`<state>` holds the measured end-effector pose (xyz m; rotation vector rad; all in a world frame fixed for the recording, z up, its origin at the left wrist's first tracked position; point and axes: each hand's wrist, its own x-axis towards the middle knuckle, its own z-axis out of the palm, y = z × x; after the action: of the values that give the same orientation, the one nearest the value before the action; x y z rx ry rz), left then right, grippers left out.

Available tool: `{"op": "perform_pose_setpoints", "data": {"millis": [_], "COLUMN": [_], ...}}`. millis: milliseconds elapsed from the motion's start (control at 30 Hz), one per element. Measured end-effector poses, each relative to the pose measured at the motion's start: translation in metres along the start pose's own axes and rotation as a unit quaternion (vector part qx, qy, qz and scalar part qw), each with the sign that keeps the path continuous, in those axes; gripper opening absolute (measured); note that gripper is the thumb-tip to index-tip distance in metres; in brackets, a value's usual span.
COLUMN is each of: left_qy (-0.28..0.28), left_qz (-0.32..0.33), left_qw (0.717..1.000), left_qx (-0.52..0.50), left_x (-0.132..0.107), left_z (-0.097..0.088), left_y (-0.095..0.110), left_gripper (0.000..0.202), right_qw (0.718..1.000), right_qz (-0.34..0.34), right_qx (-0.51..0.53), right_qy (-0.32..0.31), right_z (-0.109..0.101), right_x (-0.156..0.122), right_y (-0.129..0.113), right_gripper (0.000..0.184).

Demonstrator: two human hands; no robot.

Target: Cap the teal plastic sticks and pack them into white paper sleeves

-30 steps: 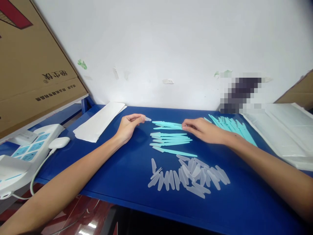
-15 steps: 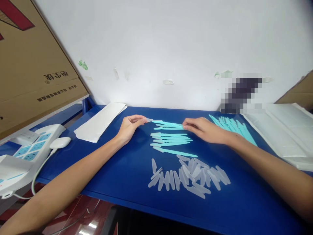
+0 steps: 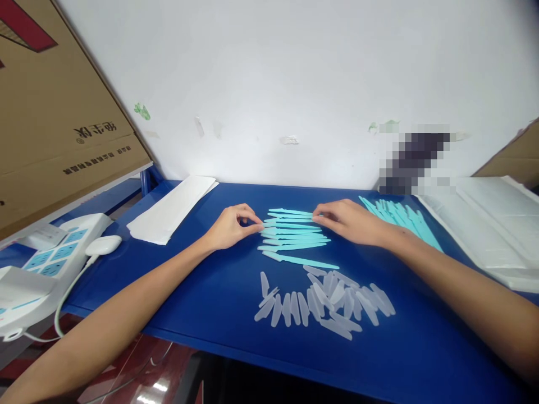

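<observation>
My left hand (image 3: 236,225) has its thumb and forefinger closed at the left tip of a turquoise eyebrow razor (image 3: 290,220) in the middle row. At the handle end of that row, my right hand (image 3: 347,220) pinches, its fingertips over the razor ends. More eyebrow razors lie side by side below, their left ends paler; the nearest razor (image 3: 309,261) sits a little apart. Closer to me is a loose pile of frosted, translucent blade caps (image 3: 332,297). Beyond my right wrist rests another bunch of turquoise razors (image 3: 404,219).
White paper sheets (image 3: 172,210) lie at the left of the blue table (image 3: 202,314). A power strip (image 3: 63,252) with a white plug and cable stands at the left edge. White plastic packs (image 3: 480,224) are at the right. A large cardboard box (image 3: 63,90) leans at the left.
My left hand has come down and slightly right, from a pale cap on the top razor to the tips in the row. That razor now lies flat with the others. My right hand barely moved.
</observation>
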<state>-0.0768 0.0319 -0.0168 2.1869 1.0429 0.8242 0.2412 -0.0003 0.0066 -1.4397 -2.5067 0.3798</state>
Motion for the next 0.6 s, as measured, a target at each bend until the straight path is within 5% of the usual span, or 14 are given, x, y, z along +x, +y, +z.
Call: {"op": "perform_pose_setpoints", "data": {"millis": [300,400,500,600], "left_qy": [-0.003,-0.146,-0.307,-0.352], "left_qz": [-0.020,-0.004,0.029,0.067], "left_qw": [1.000,0.989,0.951,0.933], "left_qx": [0.020,-0.008,-0.035,-0.038], "left_x": [-0.007,-0.012,-0.015,-0.017], "left_z": [-0.009,-0.017,-0.020,-0.015], "left_y": [0.018,0.030,0.040,0.046], "left_gripper": [0.030,0.029,0.029,0.028], "right_qw": [0.997,0.998,0.998,0.998], "right_qz": [0.038,0.042,0.037,0.022], "right_qx": [-0.060,-0.046,-0.043,-0.053], "right_qy": [0.008,0.003,0.004,0.009], "right_z": [0.012,0.012,0.012,0.013], "right_x": [0.006,0.007,0.006,0.004], "right_y": [0.020,0.021,0.021,0.020], "right_gripper": [0.026,0.025,0.025,0.024]}}
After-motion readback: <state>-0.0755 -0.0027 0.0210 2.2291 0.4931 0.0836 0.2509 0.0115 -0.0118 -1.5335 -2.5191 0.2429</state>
